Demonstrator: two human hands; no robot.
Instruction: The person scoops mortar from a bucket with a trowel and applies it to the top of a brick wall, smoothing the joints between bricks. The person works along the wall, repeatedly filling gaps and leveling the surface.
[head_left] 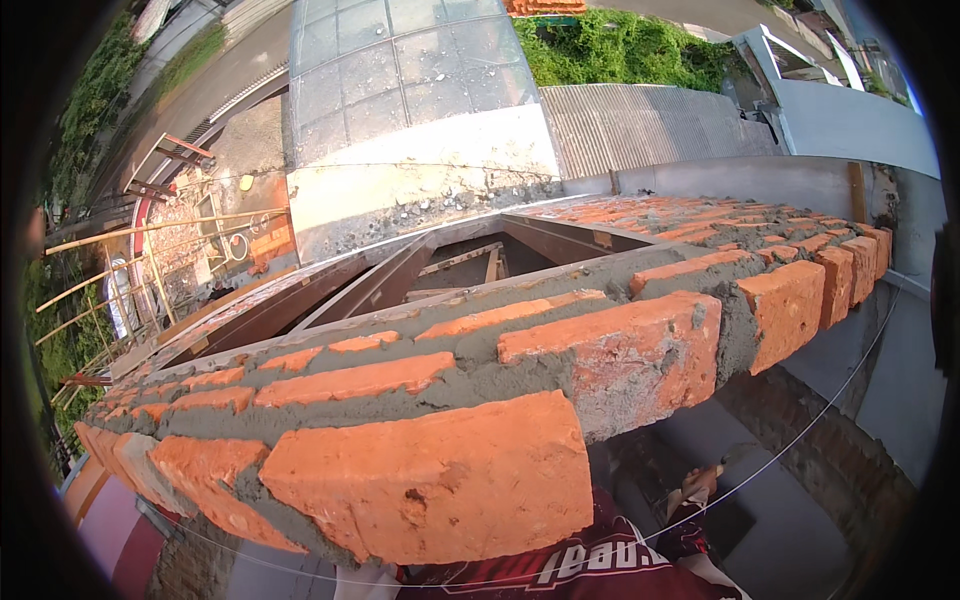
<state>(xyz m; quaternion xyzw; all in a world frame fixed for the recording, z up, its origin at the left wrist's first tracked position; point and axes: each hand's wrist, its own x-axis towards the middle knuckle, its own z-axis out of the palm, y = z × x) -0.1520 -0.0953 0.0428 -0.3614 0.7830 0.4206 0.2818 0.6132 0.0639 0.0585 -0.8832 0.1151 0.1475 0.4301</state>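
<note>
Below the wall, on the right, my right hand (694, 489) is small, dim and partly in shadow. Its fingers look closed, and a brownish, handle-like thing shows at it, too unclear to name. My left hand is out of sight; only a pale bit of arm shows at the lower edge, under the bricks. Nearest to me is a big orange brick (430, 475) in the top course. A second brick (640, 355), smeared with mortar, sits to its right. Wet grey mortar (738, 330) fills the joint beyond that one.
A thin string (800, 432) runs along the wall's near side. Behind the bricks lies a brown wooden frame (400, 265). Bamboo poles (165, 232) stand at the left, over a drop to the ground. A glass-panelled roof (410, 60) and a corrugated roof (650, 130) spread beyond.
</note>
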